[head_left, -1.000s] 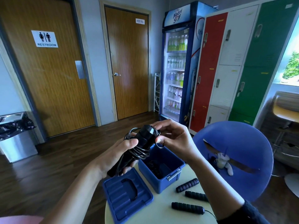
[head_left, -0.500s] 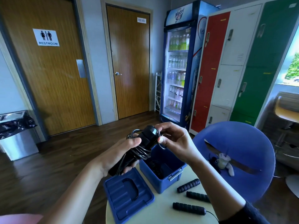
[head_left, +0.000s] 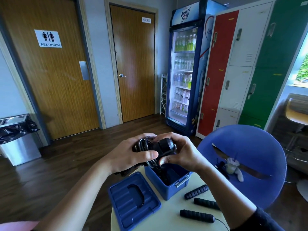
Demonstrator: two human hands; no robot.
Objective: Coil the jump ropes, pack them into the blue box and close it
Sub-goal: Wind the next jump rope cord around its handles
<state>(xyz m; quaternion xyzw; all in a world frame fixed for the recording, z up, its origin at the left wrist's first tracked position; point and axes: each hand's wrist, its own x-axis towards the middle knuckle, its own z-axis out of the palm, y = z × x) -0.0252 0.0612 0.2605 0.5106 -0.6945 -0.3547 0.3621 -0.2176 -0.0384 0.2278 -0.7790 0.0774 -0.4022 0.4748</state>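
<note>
While both hands clamp it, the coiled jump rope (head_left: 160,146) hangs just above the open blue box (head_left: 166,192) at the table's (head_left: 168,220) far edge. The left hand (head_left: 131,155) and right hand (head_left: 182,155) have fingers curled tight round the coil. The lid (head_left: 133,204) lies by the left edge and three black handles (head_left: 196,215) near the right.

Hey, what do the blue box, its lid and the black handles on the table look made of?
Blue rectangular box: likely moulded plastic, slight sheen, smooth uniform walls. Flat blue lid beside it: same plastic look, moulded ribs and recessed handle. Three black ribbed jump-rope handles: probably foam or soft rubber, matte, ringed grooves.
</note>
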